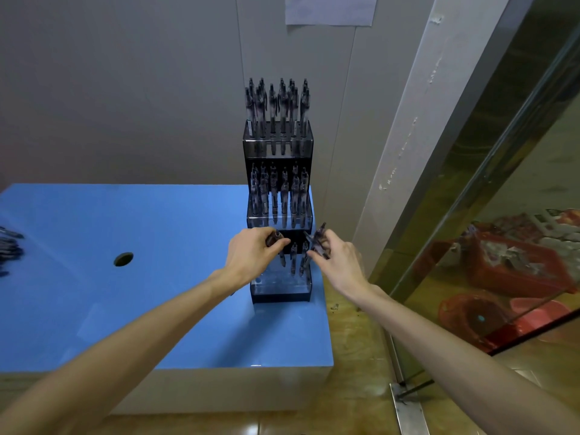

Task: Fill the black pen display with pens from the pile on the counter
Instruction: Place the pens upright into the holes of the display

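I see my left hand (251, 255) clenched around a pen (273, 239) and my right hand (337, 262) gripping a small bunch of pens (318, 243), both over the lowest tier of the black pen display (279, 291) on the blue bench (157, 277). Its upper tiers stand full. The pile (9, 246) lies far left.

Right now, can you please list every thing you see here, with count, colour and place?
pen display: one, black, three tiers, right end of counter
pens in display: many, dark and clear; top and middle tiers crowded, bottom tier a few
pen pile: one, dark, left edge of counter
counter: one, blue top
hole: one, round, in counter
paper: one, pale, on wall
left hand: holds a pen over bottom tier
right hand: holds several pens beside the display
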Tool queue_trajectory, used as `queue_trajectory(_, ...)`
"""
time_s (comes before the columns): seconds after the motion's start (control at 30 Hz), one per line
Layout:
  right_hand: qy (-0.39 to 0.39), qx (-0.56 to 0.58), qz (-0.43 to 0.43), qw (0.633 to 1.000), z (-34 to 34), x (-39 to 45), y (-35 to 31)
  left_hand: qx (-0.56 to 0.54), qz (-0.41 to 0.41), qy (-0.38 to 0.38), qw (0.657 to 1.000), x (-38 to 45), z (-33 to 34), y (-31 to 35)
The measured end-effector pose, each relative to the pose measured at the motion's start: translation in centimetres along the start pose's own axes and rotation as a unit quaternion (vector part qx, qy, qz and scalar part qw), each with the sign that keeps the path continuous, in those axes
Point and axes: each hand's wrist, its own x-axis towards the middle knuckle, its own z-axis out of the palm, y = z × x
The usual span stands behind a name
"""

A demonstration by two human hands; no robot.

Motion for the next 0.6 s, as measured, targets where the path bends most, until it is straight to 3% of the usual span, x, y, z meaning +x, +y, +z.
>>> queue_trajectory(0.23, -0.020, -0.027, -0.030, 0.999, 0.7, -0.2, -0.2, 0.030, 0.014, -0.034, 0.999, 0.7, 0.1, 0.3)
queue_trajectory(0.43, -0.065, -0.048, 0.009, 0.997, 1.2, 0.1, 0.1, 0.069, 0.036, -0.059, 0.995, 1.8, 0.2, 0.9)
queue_trajectory(0.6, -0.071, -0.040, -0.001, 0.997, 1.0, 0.5, 0.4, 0.036, -0.001, -0.089, 0.995, 1.7, 0.9, 0.5)
